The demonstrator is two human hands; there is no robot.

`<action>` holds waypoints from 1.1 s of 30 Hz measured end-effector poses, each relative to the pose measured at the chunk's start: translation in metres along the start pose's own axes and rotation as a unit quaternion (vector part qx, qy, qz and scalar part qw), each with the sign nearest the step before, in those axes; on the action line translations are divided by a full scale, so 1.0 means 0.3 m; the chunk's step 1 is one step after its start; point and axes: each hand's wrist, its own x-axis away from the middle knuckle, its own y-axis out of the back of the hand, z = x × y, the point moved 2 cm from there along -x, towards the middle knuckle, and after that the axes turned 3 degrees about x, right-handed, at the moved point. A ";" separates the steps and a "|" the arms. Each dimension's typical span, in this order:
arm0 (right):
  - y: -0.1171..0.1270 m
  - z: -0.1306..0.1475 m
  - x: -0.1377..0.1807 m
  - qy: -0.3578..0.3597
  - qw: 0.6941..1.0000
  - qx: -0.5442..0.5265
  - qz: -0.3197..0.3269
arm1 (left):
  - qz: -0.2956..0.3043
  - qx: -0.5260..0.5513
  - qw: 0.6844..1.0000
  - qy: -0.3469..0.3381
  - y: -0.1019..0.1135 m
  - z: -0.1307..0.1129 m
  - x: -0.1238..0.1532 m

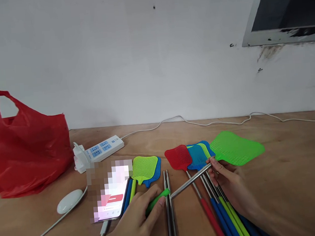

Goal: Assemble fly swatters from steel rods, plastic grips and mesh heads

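Note:
A green fly swatter [237,148] with a metal shaft is held at both ends, slanting up to the right above the table. My left hand [141,213] is wrapped round its green handle. With thumb and fingers, my right hand [230,185] pinches the shaft where it meets the perforated green head. Under and beside my right hand lie several swatters, among them a red swatter [178,157] and a blue swatter [197,156]. Two bare metal rods [171,218] lie between my hands. Beyond my left hand rests a yellow-green swatter head [145,167] over a blue one.
A lit phone [116,194] with a charging cable lies left of my left hand. Behind it is a white power strip [106,148], with a white mouse-shaped object [69,202] nearer. A red plastic bag [26,150] stands far left. A white cable [179,117] runs along the wall.

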 end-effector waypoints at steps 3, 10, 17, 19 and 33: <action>-0.005 -0.016 0.004 -0.013 1.000 0.006 0.008 | 0.018 -0.017 1.000 0.005 -0.007 -0.001 0.001; 0.001 -0.027 -0.004 -0.031 0.998 0.025 0.038 | -0.055 -0.090 0.994 0.009 0.016 0.019 -0.018; 0.001 -0.039 0.004 -0.045 0.996 0.055 0.045 | -0.049 -0.291 0.950 0.104 0.074 0.052 -0.047; -0.001 -0.036 0.005 -0.046 0.996 0.063 0.046 | -0.047 -0.327 0.935 0.129 0.084 0.062 -0.049; -0.005 -0.035 0.009 -0.054 0.995 0.060 0.060 | 0.001 -0.345 0.933 0.102 0.077 0.065 -0.038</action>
